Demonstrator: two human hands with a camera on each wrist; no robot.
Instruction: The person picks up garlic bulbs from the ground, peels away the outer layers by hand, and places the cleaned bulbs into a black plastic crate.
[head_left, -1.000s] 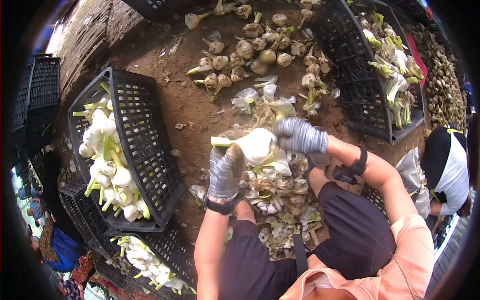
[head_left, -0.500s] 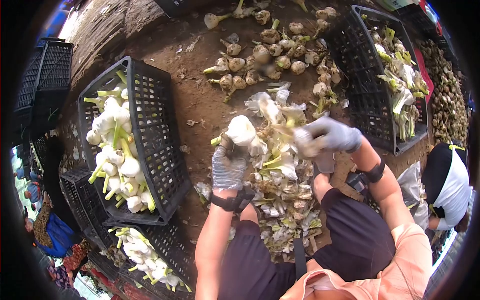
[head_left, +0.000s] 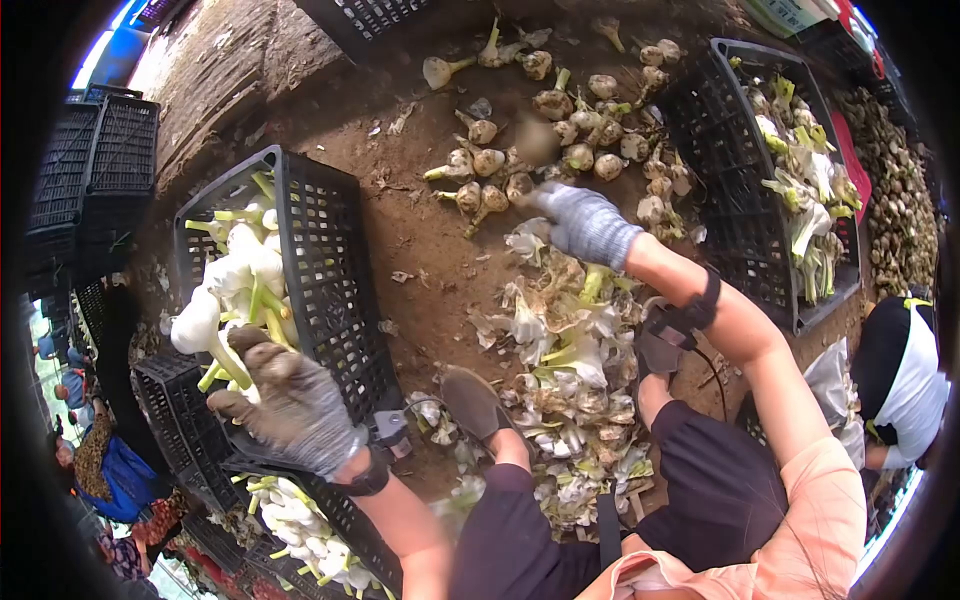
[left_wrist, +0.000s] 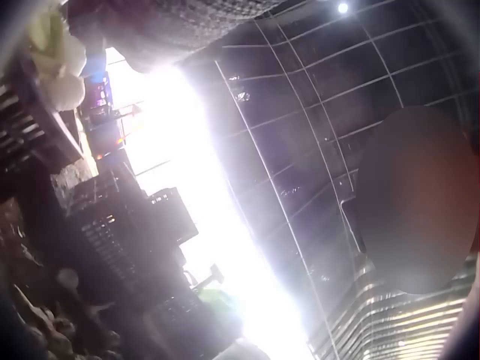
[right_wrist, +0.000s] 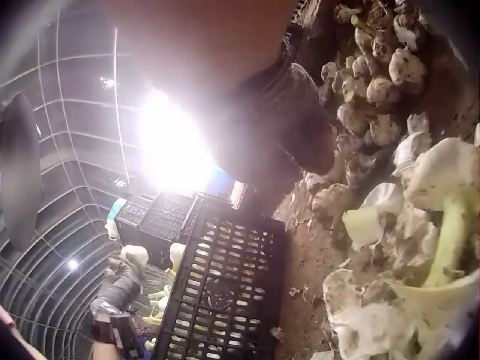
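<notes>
My gloved left hand (head_left: 295, 405) is over the left crate (head_left: 335, 270), fingers spread around the green stem of a clean white garlic bulb (head_left: 197, 320); a firm grip is not visible. The right wrist view shows that hand (right_wrist: 120, 289) beside the bulb (right_wrist: 135, 256). In the left wrist view only part of its knit glove (left_wrist: 187, 30) shows at the top. My right hand (head_left: 585, 225), fingers extended and blurred at the tips, reaches over the upper edge of the peeled skins (head_left: 575, 355), beside soil-covered bulbs (head_left: 490, 198). I see nothing held in it.
Another crate (head_left: 735, 180) with garlic and leafy stalks stands at the right. White bulbs (head_left: 300, 530) fill a crate at the lower left. Stacked black crates (head_left: 120, 150) stand farther left. A person in a white top (head_left: 905, 390) bends at the far right.
My left hand has moved left and down from the peeled skins to the left crate, bringing the white bulb. My right hand has left the loose skins and moved up and left towards the soil-covered bulbs.
</notes>
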